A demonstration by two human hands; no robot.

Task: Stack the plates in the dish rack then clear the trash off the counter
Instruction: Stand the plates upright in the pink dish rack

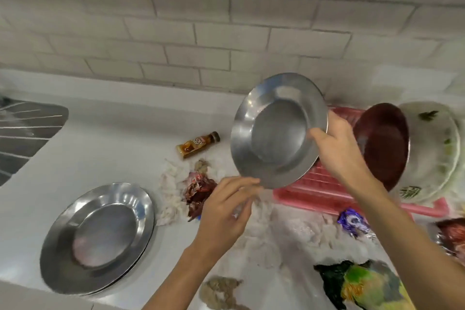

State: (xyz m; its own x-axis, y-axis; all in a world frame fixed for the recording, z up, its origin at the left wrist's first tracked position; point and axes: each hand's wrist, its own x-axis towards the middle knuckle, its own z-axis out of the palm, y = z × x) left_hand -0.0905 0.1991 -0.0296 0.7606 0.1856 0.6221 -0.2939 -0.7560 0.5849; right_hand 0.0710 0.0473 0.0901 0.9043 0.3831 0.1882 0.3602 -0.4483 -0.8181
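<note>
The right hand [334, 148] grips a steel plate [276, 131] by its right rim, thumb on the inner face and fingers curled behind. It holds the plate tilted in the air above the left end of the pink dish rack [322, 194]. The left hand [226, 211] reaches up with loosely bent fingers that hold nothing. Its fingertips [253, 181] are right at the plate's lower rim, and blur hides whether they touch it.

Two dishes lean in the rack: a dark red plate [382, 143] and, behind it, a white plate with green leaf prints [432, 148]. A stack of steel plates [98, 236] lies on the white surface [105, 153] at the left, two by the rims that show.

One small brown bottle [198, 145] lies on its side near the wall, and the writing on its orange label is too blurred to read. The trash is:
- crumpled white tissue [171, 189]
- a torn red-brown wrapper [201, 189] beside the tissue
- more white tissue [289, 231] under the arms
- a purple wrapper [352, 221], its print illegible
- a green, yellow and black packet [364, 284]
- a red packet [453, 236] at the right edge
- two beige wads, one [221, 289] at the front edge and one [202, 165] just below the bottle
</note>
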